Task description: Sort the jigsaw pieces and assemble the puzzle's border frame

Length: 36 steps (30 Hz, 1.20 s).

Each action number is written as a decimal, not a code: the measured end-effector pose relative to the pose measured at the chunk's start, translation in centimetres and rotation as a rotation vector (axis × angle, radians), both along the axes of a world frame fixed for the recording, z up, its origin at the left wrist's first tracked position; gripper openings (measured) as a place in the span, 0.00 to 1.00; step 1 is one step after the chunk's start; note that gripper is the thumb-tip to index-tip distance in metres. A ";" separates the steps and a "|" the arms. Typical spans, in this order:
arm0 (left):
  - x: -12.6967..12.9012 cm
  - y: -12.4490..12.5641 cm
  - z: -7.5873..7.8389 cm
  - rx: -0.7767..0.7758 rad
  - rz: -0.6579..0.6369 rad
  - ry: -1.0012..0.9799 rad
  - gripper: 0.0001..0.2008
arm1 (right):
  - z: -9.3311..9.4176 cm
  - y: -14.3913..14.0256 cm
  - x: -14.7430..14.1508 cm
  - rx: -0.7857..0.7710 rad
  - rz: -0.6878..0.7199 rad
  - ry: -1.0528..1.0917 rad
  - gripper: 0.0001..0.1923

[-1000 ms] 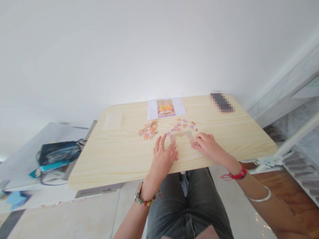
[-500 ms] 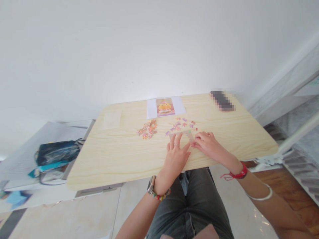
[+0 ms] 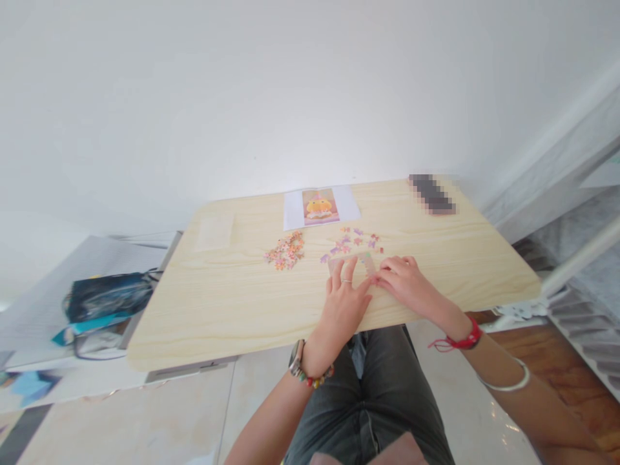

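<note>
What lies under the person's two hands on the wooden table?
A partly joined strip of jigsaw pieces shows past the left hand and right hand on the table. Anything beneath the palms is hidden.

A home, likely a bedroom corner. A light wooden table (image 3: 232, 303) stands against a bare white wall (image 3: 242, 97) on glossy floor tiles (image 3: 145, 420), with jigsaw pieces (image 3: 285, 250) scattered and a metal bed frame (image 3: 576, 258) alongside

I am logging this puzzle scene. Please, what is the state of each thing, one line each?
Left hand: flat, fingers spread, on the joined puzzle part.
Right hand: fingers curled, at the part's right edge.
Joined puzzle part: unfinished, flat on the table.
Heap of pieces: loose, piled.
Scattered pieces: loose, spread.
Reference picture: flat, face up.
</note>
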State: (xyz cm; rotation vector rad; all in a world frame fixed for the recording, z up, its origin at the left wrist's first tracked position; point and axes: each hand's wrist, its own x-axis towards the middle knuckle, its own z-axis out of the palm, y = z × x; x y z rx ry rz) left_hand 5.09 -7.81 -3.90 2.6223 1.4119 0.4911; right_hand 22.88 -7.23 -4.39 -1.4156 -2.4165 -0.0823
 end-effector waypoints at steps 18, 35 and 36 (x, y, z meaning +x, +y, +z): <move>0.2 1.3 -0.3 -0.029 0.010 0.029 0.16 | -0.1 0.0 0.2 -0.019 -0.001 0.022 0.10; 0.2 2.0 0.1 -0.081 -0.029 0.017 0.22 | 0.6 1.0 1.3 0.254 0.325 -0.247 0.14; 0.2 2.0 0.1 -0.087 -0.024 0.019 0.22 | 0.5 1.0 1.4 0.265 0.338 -0.240 0.14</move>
